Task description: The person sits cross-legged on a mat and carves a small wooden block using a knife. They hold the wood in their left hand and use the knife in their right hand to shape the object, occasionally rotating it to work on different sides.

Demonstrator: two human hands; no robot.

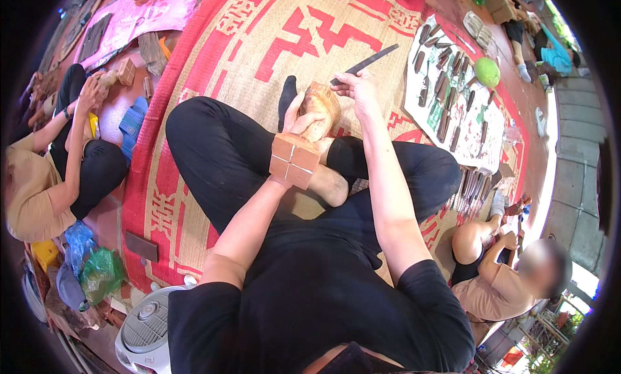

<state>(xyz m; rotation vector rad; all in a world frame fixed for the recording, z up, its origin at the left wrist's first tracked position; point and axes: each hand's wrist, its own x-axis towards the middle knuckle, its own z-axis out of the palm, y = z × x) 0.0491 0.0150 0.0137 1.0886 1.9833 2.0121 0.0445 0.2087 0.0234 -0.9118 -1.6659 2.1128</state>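
Observation:
My left hand [301, 123] is wrapped round a pale wooden carving [323, 105] held above my crossed legs. Its square reddish-brown base [294, 159], marked with a white cross, faces me over my left wrist. In my right hand [359, 89], closed just right of the carving, is a long flat dark tool [374, 59] that looks like a file. The tool points up and to the right, away from the wood. Its lower end, in my fingers, sits close to the carving but apart from it.
I sit on a red and tan woven mat [213, 70]. To the right, many dark carving tools [446, 83] lie on a white sheet, near a round green fruit [486, 72]. A person at left holds a similar wooden piece [126, 72]; another sits at lower right. A fan [145, 325] stands behind me.

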